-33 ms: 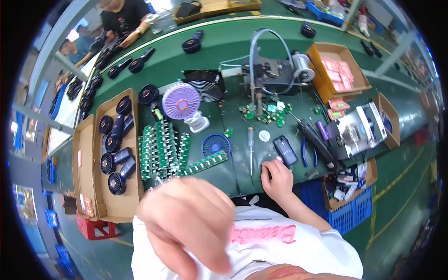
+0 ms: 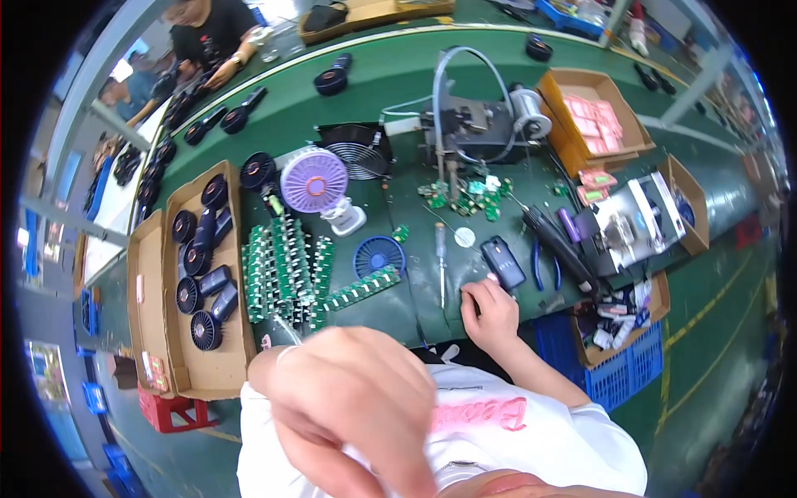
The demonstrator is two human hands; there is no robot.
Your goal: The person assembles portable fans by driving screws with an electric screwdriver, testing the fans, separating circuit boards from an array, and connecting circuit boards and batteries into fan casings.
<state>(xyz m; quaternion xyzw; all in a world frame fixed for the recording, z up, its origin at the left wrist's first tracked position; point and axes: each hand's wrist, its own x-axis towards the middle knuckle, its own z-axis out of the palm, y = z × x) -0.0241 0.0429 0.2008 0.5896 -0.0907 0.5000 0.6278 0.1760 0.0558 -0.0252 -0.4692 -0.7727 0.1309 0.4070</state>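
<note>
My left hand [image 2: 353, 398] is raised close in front of my chest, large and slightly blurred. Its fingers curl downward; the fingertips, and anything between them, are hidden. A white band circles that wrist. On the table edge rests my right hand [image 2: 491, 314], thumb apart from the bent fingers, beside the lower end of a dark blue rectangular device [image 2: 504, 262]. Whether the fingertips touch it is hard to tell. Left of that hand lies a screwdriver [image 2: 442, 257]; to its right are blue-handled pliers [image 2: 538, 266]. Rows of green circuit boards [image 2: 286, 266] lie beyond my left hand.
A cardboard tray [image 2: 237, 353] of dark handheld fans stands at left. Further in are a purple fan [image 2: 314, 184], a blue round grille [image 2: 379, 256] and a soldering machine [image 2: 473, 124] with a wire spool. Boxes and a metal fixture [image 2: 635, 224] stand right; a co-worker [image 2: 212, 37] sits far left.
My left hand has moved slightly right and down. The whole view has shifted a little; my right hand stays in the same place by the blue device.
</note>
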